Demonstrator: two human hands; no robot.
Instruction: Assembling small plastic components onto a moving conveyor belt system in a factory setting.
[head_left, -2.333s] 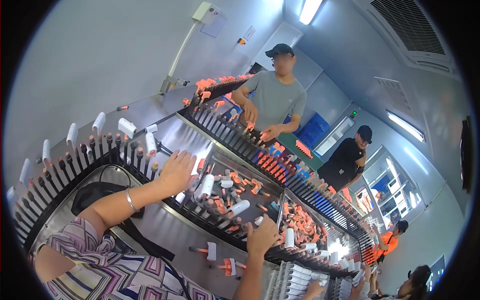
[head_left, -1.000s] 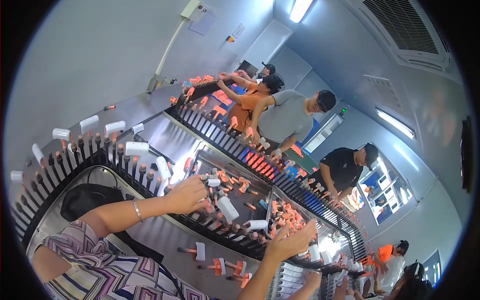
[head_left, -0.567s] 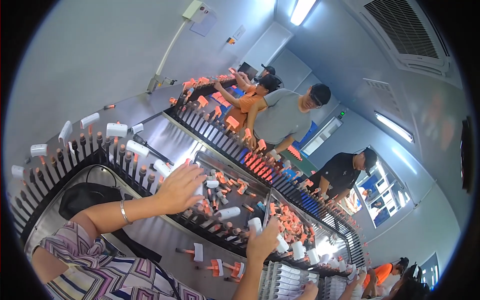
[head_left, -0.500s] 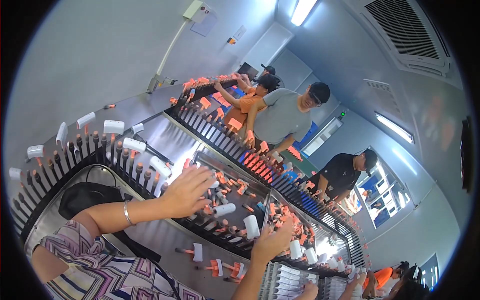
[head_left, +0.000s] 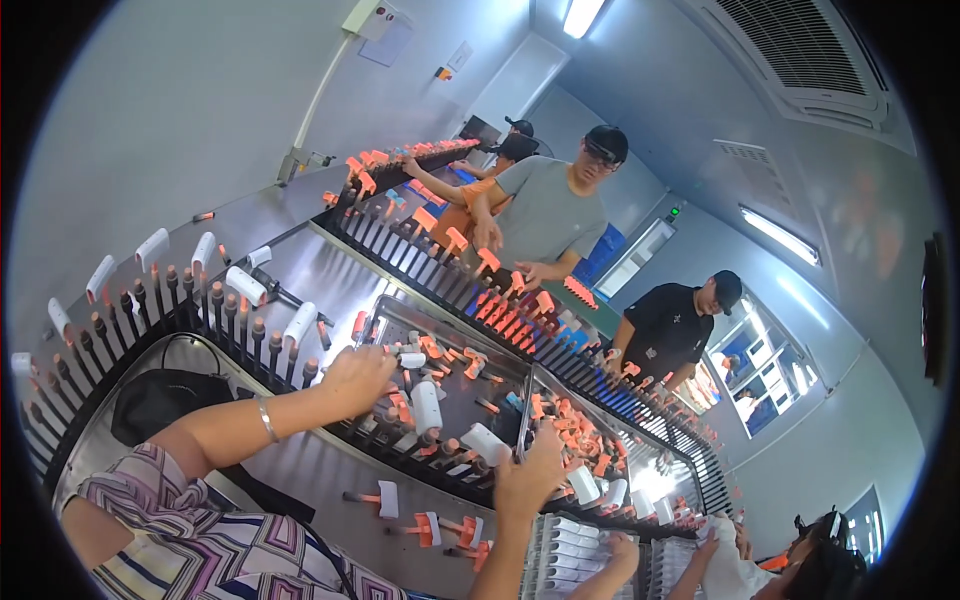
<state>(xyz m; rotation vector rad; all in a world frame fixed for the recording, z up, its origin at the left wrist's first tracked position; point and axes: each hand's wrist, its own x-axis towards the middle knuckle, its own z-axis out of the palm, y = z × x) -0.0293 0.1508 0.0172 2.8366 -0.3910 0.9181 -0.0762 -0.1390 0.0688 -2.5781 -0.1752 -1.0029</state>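
Observation:
My left hand [head_left: 358, 384] is over the near row of black pegs [head_left: 275, 350], fingers curled in; whatever they hold, if anything, is hidden. Beside it a white curved cover [head_left: 426, 407] stands on the row. My right hand [head_left: 528, 472] is further right along the same row, next to another white cover [head_left: 487, 444]. The back of that hand hides most of its fingers, so I cannot tell whether it grips the cover. More white covers [head_left: 246, 286] sit on pegs to the left, several with orange stems.
Behind the row, metal trays [head_left: 532, 400] hold loose orange, white and dark parts. Orange pieces with stems [head_left: 427, 529] lie on the near metal surface [head_left: 345, 500]. Stacked clear trays [head_left: 560, 560] stand front right, with another person's hand [head_left: 622, 555] nearby. Co-workers stand across the conveyor.
My left hand has moved slightly left and its spread fingers have curled. My right hand has shifted left toward a white cover. Covers on the left row have shifted; the view has moved a little.

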